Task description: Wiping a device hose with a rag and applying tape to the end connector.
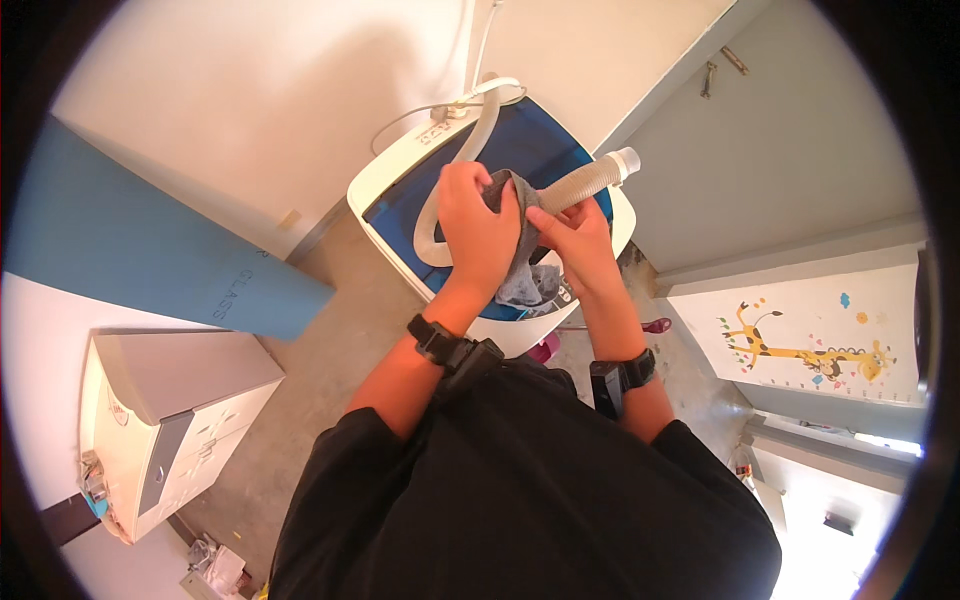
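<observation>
A grey cloth garment [525, 250] is stretched between my two hands, its kind not clear from its bunched shape. My left hand [478, 225] grips its left edge, fingers curled into the fabric. On the other side, my right hand [582, 245] pinches the garment with thumb and fingers. Both hands are above a white washing machine [395, 245] with a dark blue lid [545, 140]. A ribbed pale drain hose [590, 182] lies across the lid, passing behind my hands. The garment's lower end hangs over the machine's front edge.
A blue panel [160, 240] leans at the left wall. Beyond it stands a white cabinet [190, 440]. A grey door [770, 150] is at the right, near a giraffe wall picture [800, 345]. Something pink [545, 348] sits on the floor below the machine.
</observation>
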Available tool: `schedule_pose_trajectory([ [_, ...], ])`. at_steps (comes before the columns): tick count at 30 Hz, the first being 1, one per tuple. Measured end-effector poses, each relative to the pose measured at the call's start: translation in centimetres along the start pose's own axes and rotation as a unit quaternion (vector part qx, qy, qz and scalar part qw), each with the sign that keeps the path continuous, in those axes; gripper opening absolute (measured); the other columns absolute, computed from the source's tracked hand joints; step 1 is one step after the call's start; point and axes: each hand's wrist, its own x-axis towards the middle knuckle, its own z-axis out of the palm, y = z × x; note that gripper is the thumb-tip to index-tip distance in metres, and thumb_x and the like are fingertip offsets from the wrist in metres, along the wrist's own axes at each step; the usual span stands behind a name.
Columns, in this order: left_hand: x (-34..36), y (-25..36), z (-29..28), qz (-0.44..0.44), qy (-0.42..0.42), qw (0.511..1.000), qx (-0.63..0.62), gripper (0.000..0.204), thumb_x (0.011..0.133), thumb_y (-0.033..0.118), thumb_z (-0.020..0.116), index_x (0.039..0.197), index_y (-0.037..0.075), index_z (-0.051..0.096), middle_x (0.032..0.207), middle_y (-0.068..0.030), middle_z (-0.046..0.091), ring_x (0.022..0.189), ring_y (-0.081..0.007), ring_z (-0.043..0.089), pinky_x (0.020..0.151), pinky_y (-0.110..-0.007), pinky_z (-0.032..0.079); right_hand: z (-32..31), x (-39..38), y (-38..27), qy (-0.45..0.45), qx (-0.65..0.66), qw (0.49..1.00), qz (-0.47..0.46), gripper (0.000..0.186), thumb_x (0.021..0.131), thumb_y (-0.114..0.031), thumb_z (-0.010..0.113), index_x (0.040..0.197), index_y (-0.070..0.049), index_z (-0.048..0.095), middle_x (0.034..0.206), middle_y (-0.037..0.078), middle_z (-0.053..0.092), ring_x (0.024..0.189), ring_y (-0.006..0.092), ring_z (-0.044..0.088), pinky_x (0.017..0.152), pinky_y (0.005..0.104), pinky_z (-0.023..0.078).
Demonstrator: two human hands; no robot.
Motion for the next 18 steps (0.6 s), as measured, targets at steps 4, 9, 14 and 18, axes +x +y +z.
schedule_pose_trajectory([
  [4,-0.7,0.0,-1.7,0.126,-0.132,0.982,-0.057,0.02,0.076,-0.003,0.064,0.095,0.003,0.059,0.095,-0.0129,0.061,0.083,-0.028,0.061,0.072,-0.033,0.048,0.3,-0.1,0.4,0.014,0.052,0.998,0.03,0.044,0.085,-0.013,0.073,0.12,-0.007,0.047,0.111,0.006,0.061,0.096,0.0142,0.061,0.071,0.0272,0.05],
  [9,-0.8,1.6,-4.0,0.135,-0.234,0.963,-0.012,0.054,0.069,0.006,0.071,0.119,-0.001,0.052,0.118,-0.0191,0.056,0.106,-0.0371,0.055,0.088,-0.039,0.045,0.7,-0.7,-1.8,-0.038,0.118,0.99,0.072,0.032,0.092,-0.021,0.066,0.118,-0.008,0.054,0.104,0.004,0.063,0.094,0.0125,0.062,0.074,0.029,0.053],
  [14,-1.9,0.2,-1.9,0.15,-0.172,0.971,0.065,0.055,0.063,0.008,0.078,0.113,0.002,0.055,0.098,-0.0142,0.057,0.092,-0.033,0.058,0.078,-0.039,0.047,1.7,-1.2,-2.0,-0.039,-0.243,0.96,-0.133,0.027,0.089,-0.016,0.069,0.111,-0.003,0.06,0.101,0.004,0.064,0.096,0.0127,0.06,0.085,0.0285,0.048],
  [18,-2.6,0.7,-0.5,0.035,-0.164,0.986,0.003,0.044,0.067,0.01,0.078,0.105,0.004,0.056,0.087,-0.0143,0.062,0.077,-0.0319,0.063,0.065,-0.038,0.049,3.9,-0.8,-3.2,-0.037,0.04,0.994,-0.092,0.017,0.086,-0.009,0.071,0.099,-0.004,0.061,0.1,0.005,0.062,0.093,0.0157,0.06,0.081,0.0299,0.048],
])
